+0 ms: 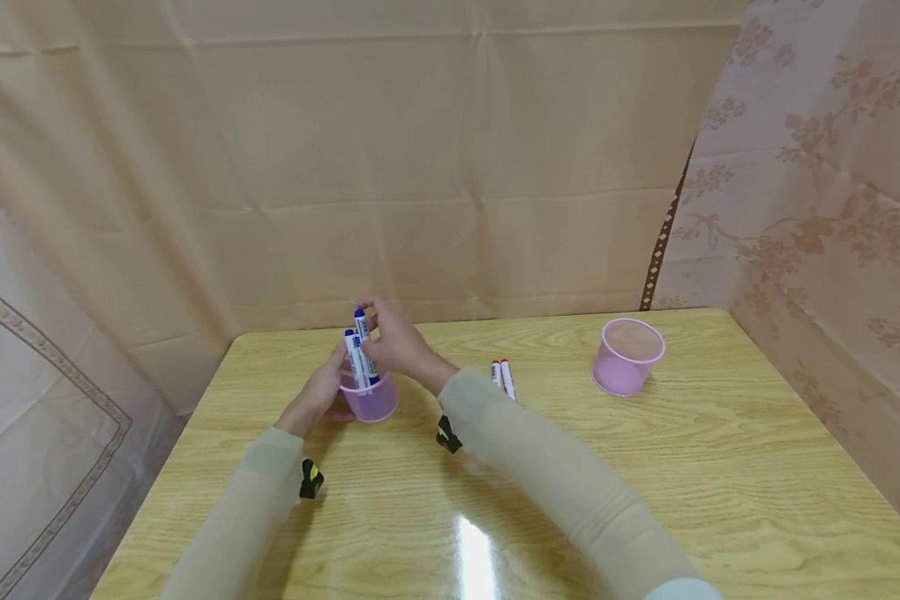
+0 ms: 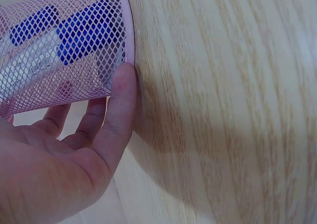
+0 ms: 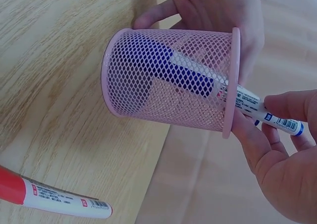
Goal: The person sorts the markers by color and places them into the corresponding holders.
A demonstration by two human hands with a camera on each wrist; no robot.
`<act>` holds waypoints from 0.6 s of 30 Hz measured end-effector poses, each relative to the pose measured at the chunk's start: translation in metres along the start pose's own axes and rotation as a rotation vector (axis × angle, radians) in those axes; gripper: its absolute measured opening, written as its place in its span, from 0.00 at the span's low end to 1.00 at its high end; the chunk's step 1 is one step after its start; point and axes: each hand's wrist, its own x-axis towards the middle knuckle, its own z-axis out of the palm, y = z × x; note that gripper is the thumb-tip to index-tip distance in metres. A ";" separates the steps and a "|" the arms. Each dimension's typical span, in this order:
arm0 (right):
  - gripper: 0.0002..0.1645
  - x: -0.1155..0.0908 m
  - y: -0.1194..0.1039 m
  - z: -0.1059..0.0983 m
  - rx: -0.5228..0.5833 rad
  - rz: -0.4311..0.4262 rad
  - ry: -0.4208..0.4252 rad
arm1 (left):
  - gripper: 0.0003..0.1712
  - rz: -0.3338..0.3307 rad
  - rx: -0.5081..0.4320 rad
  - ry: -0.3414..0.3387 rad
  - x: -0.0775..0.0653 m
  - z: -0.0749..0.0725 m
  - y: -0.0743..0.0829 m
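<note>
A pink mesh pen cup (image 1: 372,403) stands at the left of the table, with several blue-and-white markers (image 3: 190,75) in it. My left hand (image 1: 318,390) holds the cup from its left side; in the left wrist view a fingertip (image 2: 124,83) touches the base rim. At the cup's mouth, my right hand (image 1: 401,340) pinches a blue marker (image 3: 277,119) between thumb and fingers. That marker's lower part is inside the cup, and its blue end points up and out.
Two red-capped markers (image 1: 507,379) lie beyond the right forearm, which partly covers them. Farther right, a second pink cup (image 1: 621,371) stands on the wooden table (image 1: 720,433). A beige curtain (image 1: 420,167) hangs behind the table's back edge.
</note>
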 end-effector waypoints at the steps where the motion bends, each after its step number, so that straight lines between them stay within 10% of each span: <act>1: 0.35 -0.001 0.000 0.000 0.005 -0.003 -0.003 | 0.56 -0.002 0.001 0.001 0.000 0.000 0.000; 18: 0.34 -0.004 0.000 0.010 -0.140 -0.079 -0.003 | 0.53 -0.004 -0.016 -0.002 -0.001 0.001 0.001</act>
